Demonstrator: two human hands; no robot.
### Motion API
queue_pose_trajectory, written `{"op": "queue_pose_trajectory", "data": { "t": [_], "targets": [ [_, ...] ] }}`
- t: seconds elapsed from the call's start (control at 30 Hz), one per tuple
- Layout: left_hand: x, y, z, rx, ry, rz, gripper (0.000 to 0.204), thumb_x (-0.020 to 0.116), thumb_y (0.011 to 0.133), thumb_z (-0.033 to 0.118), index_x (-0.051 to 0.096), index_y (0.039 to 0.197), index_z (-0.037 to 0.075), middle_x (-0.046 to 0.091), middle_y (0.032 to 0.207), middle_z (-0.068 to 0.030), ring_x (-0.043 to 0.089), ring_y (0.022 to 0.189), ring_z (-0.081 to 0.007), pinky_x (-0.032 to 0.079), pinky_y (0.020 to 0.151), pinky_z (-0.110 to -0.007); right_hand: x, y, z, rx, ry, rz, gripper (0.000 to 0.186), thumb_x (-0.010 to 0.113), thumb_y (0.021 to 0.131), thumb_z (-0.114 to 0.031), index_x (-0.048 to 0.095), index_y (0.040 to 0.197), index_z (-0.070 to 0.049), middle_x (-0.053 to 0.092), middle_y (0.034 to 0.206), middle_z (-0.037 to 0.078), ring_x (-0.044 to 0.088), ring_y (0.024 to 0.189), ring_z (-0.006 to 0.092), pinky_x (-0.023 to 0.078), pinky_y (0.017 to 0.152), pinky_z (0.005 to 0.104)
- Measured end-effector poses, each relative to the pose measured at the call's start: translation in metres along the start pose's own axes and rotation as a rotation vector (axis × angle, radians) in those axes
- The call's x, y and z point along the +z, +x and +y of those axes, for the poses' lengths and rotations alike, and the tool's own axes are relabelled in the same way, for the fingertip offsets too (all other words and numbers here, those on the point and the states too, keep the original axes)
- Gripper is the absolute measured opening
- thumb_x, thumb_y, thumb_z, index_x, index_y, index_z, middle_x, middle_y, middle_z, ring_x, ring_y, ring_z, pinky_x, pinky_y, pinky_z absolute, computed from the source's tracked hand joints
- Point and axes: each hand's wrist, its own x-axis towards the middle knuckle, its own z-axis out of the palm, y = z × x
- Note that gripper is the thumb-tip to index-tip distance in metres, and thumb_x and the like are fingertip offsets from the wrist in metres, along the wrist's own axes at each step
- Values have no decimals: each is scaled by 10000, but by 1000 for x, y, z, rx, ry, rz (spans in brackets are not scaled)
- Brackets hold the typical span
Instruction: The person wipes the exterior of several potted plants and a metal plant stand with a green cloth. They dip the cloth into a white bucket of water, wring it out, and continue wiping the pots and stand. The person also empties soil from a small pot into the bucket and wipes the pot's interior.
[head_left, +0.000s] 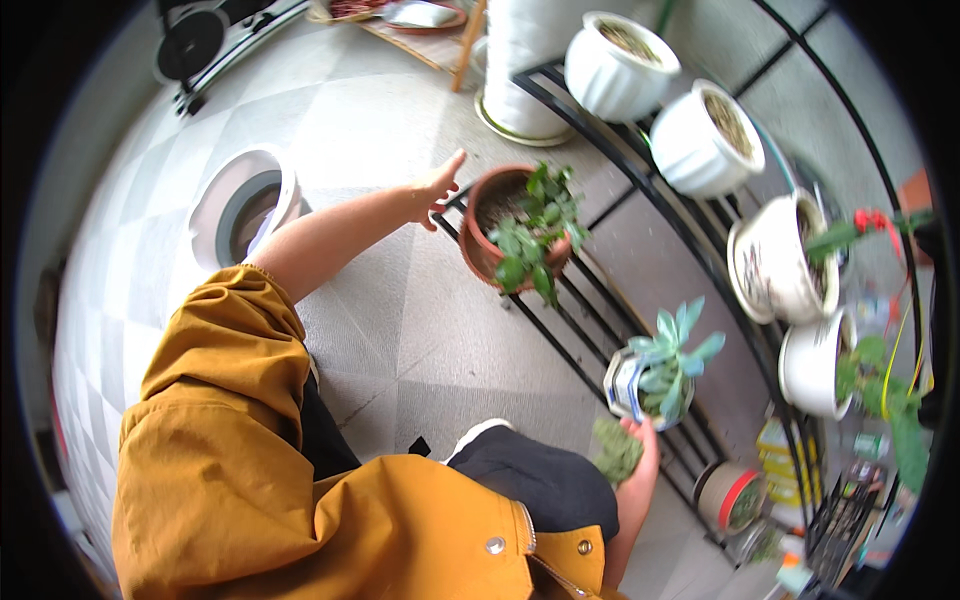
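Note:
My left hand (436,190) reaches out with its fingers spread and holds nothing. It is beside the rim of a terracotta-coloured pot (478,235) that holds a leafy green plant (535,230). My right hand (645,455) grips a crumpled green cloth (617,450), low on the right. Its fingertips come up to the white and blue pot (625,385), and I cannot tell whether they touch it. A pale blue-green succulent (675,355) grows in that pot. Both pots stand on the lower tier of a black metal rack (590,290).
Several white pots line the upper tier, among them a fluted pot (615,80) and a patterned pot (770,260). A pale bucket (215,205) stands on the tiled floor to the left. A tall white planter (520,80) is behind the rack's far end. A brown pot with a red band (722,495) sits nearer.

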Motion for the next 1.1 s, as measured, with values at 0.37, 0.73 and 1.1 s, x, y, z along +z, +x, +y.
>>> {"op": "queue_pose_trajectory", "data": {
  "t": [0.37, 0.73, 1.1],
  "targets": [
    [-257, -68, 88, 730, 51, 709, 273, 633, 852, 268, 663, 985, 30, 654, 866, -70, 592, 778, -156, 484, 744, -291, 146, -84, -71, -574, -1029, -458, 110, 607, 852, -112, 586, 833, -7, 562, 766, -22, 483, 713, 55, 411, 671, 217],
    [-386, -95, 12, 480, 360, 350, 244, 584, 862, 271, 677, 862, 46, 663, 813, -74, 603, 679, -155, 508, 662, -301, 549, -131, 104, -744, -1123, -1147, 265, 611, 790, -174, 604, 963, 27, 611, 872, 88, 570, 785, 144, 477, 701, 290],
    [-409, -83, -166, 658, 259, 163, 486, 590, 795, 74, 438, 1249, -8, 583, 1080, -255, 613, 923, -328, 482, 794, -362, 631, -28, 449, -971, -2654, -1736, 360, 574, 751, -133, 618, 1070, 28, 598, 1125, 199, 557, 1082, 296, 416, 939, 383]
  ]
}}
